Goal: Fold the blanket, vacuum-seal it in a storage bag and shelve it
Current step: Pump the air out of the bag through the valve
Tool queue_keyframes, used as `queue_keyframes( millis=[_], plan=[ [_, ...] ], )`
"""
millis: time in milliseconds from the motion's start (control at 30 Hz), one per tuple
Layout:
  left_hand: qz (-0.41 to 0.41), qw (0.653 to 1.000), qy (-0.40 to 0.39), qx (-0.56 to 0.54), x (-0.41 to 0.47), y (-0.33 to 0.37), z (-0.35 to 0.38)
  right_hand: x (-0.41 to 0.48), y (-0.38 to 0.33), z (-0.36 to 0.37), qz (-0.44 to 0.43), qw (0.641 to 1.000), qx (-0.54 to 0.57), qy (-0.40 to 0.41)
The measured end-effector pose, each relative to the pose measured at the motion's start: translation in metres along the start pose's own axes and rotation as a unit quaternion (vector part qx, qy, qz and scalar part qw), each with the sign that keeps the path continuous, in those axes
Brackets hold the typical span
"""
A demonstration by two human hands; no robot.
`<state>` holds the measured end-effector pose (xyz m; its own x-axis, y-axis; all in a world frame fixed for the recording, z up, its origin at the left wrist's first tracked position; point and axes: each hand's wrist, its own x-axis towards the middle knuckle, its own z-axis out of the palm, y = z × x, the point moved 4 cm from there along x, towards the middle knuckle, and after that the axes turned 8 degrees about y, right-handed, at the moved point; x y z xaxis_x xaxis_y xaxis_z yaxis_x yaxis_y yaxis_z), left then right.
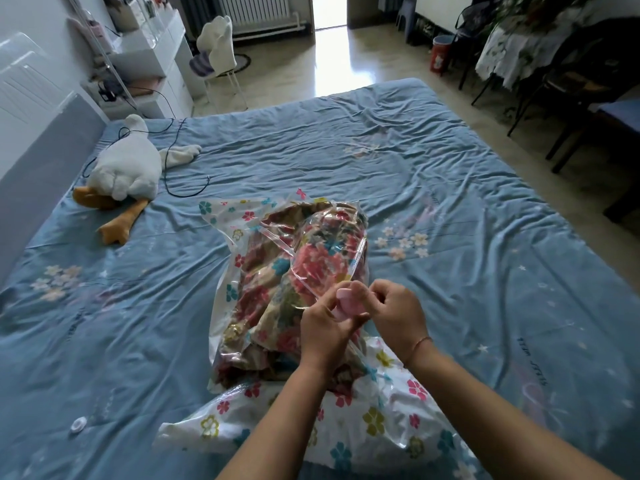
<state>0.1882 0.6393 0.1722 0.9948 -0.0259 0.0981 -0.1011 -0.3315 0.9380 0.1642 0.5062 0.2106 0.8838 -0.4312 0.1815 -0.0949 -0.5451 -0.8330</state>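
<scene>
A folded floral blanket lies inside a clear storage bag printed with flowers, in the middle of the bed. The bag's zip edge runs along the blanket's right side and looks partly apart. My left hand and my right hand meet at the near end of that zip edge. Between their fingertips sits a small pink clip, pinched by both hands onto the bag's edge.
The bed has a wrinkled blue sheet. A white plush goose and a black cable lie at the left. A small white round cap rests near the front left. Chairs and a table stand right of the bed.
</scene>
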Motion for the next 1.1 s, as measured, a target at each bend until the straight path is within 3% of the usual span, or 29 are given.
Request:
queue_keyframes(
  millis=[133, 200, 300, 367, 433, 533, 667, 733, 833, 900, 967, 1100],
  plan=[
    [0.0, 1.0, 0.008, 0.002, 0.007, -0.003, -0.002, 0.008, -0.056, -0.04, -0.065, 0.971, 0.208, 0.098],
    [-0.005, 1.0, 0.012, 0.005, 0.006, -0.005, -0.002, 0.008, -0.073, -0.057, -0.103, 0.948, 0.261, 0.147],
    [-0.01, 1.0, 0.009, 0.006, 0.004, -0.006, 0.0, -0.001, -0.05, -0.035, -0.104, 0.969, 0.187, 0.12],
    [-0.007, 1.0, -0.002, 0.014, 0.0, -0.005, 0.001, -0.005, -0.016, -0.011, -0.063, 0.996, 0.047, 0.041],
    [0.0, 1.0, -0.008, 0.017, -0.003, -0.003, 0.0, -0.005, 0.002, 0.003, -0.005, 0.999, -0.032, -0.02],
    [-0.003, 1.0, -0.001, 0.014, 0.003, -0.002, -0.004, 0.007, -0.031, -0.018, -0.042, 0.996, 0.069, 0.03],
    [-0.016, 1.0, -0.002, 0.014, 0.01, -0.006, -0.009, 0.013, -0.084, -0.052, -0.135, 0.956, 0.223, 0.136],
    [-0.015, 1.0, -0.006, 0.021, 0.009, -0.007, -0.008, 0.005, -0.067, -0.036, -0.131, 0.968, 0.172, 0.131],
    [-0.015, 0.999, -0.015, 0.026, 0.002, -0.004, -0.006, 0.0, -0.015, 0.003, -0.023, 1.0, -0.002, -0.008],
    [-0.011, 1.0, -0.017, 0.019, 0.001, -0.002, -0.007, 0.002, -0.008, 0.006, 0.006, 0.999, -0.024, -0.036],
    [-0.008, 1.0, -0.015, 0.02, 0.005, -0.001, -0.009, 0.006, -0.039, -0.016, -0.043, 0.997, 0.057, 0.022],
    [-0.013, 1.0, -0.004, 0.02, 0.008, -0.005, -0.009, 0.003, -0.089, -0.055, -0.129, 0.955, 0.225, 0.142]
  ],
)
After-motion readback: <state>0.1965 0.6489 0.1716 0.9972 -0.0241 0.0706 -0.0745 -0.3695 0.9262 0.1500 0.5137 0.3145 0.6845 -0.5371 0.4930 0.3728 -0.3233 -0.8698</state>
